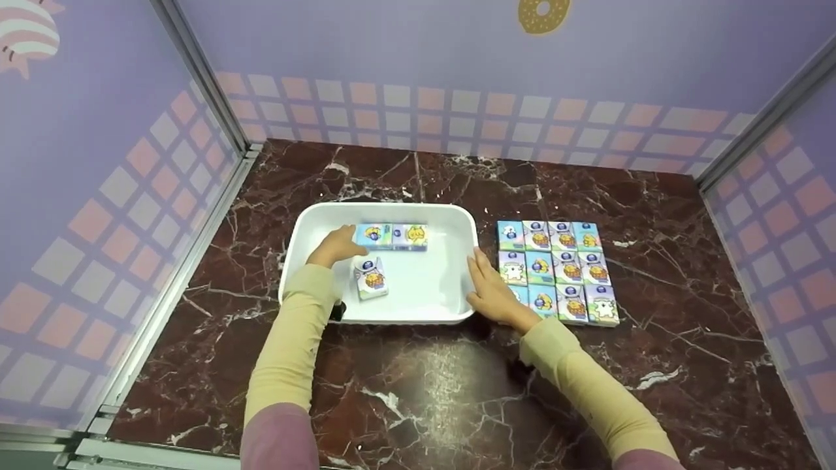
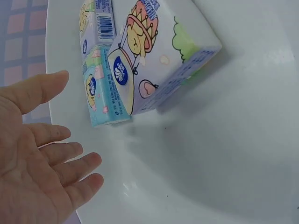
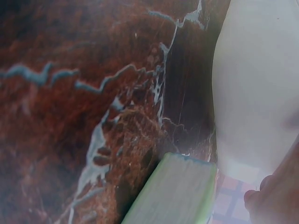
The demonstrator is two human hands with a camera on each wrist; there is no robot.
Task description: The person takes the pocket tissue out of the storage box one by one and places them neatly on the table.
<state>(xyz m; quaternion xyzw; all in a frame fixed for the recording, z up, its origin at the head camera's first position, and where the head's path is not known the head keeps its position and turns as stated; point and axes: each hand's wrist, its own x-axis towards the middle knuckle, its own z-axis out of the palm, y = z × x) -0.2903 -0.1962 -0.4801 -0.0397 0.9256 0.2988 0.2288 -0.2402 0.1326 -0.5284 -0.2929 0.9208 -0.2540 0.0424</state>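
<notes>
A white tray [image 1: 434, 281] holds three small tissue packs. Two of them, a blue pack [image 1: 373, 235] and a light purple pack [image 1: 410, 236], lie end to end near the far wall. A purple-white tissue pack [image 1: 371, 278] lies at a slant nearer the front. My left hand [image 1: 338, 245] is inside the tray at its left, by the blue pack; in the left wrist view this hand [image 2: 44, 163] has spread fingers and holds nothing. With fingers extended, my right hand [image 1: 491, 290] rests against the tray's right rim. Only part of that hand [image 3: 275, 196] shows in the right wrist view.
Right of the tray, several tissue packs [image 1: 567, 268] lie in neat rows on the dark red marbled table [image 1: 405, 385]. Purple panels with a checked band [image 1: 450, 104] enclose the back and sides. A small black object [image 1: 337, 311] is at the tray's front left.
</notes>
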